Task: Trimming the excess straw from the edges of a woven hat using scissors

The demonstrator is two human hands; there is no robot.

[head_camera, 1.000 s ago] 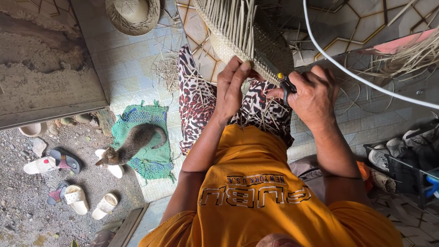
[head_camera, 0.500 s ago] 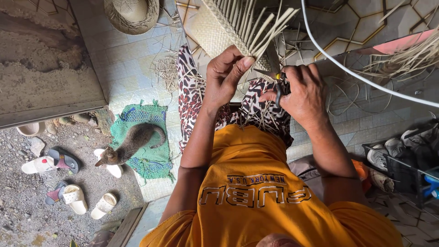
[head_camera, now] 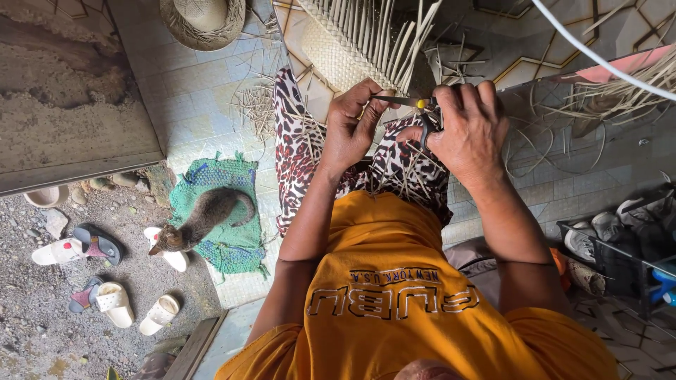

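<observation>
Since half a second earlier, the scissors (head_camera: pixel 415 105) had swung level toward the left hand (head_camera: pixel 352 130), which pinched the woven piece (head_camera: pixel 345 53) at upper centre. The right hand (head_camera: pixel 468 130) gripped the scissors' handles. Many loose strands remained untrimmed.

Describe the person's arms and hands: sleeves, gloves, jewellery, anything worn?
Both arms are bare from the short sleeves of an orange T-shirt down to the fingers. The left hand and right hand wear no gloves; no watch, bracelet or ring shows. The shirt front carries white outlined lettering. Patterned black, white and red trousers cover the legs.
</observation>
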